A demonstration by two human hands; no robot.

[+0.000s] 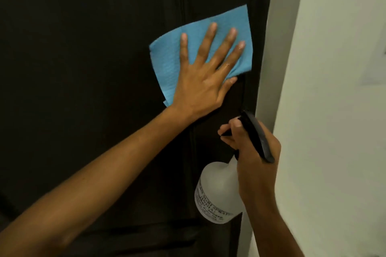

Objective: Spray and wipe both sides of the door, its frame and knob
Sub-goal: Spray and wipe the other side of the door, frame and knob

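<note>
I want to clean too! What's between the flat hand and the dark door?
In the head view, a blue cloth lies between the left hand and the door.

So the surface here is the door (pixel 83 89), dark brown, nearly black, with raised panel grooves running up and down it. Flat against it, up near its right edge, sits a blue cloth (pixel 208 27), spread out and a bit creased at the lower left corner. The left hand (pixel 200 81) presses it to the door with fingers straight and spread. Right of the door there's a pale wall (pixel 334 110).
</note>
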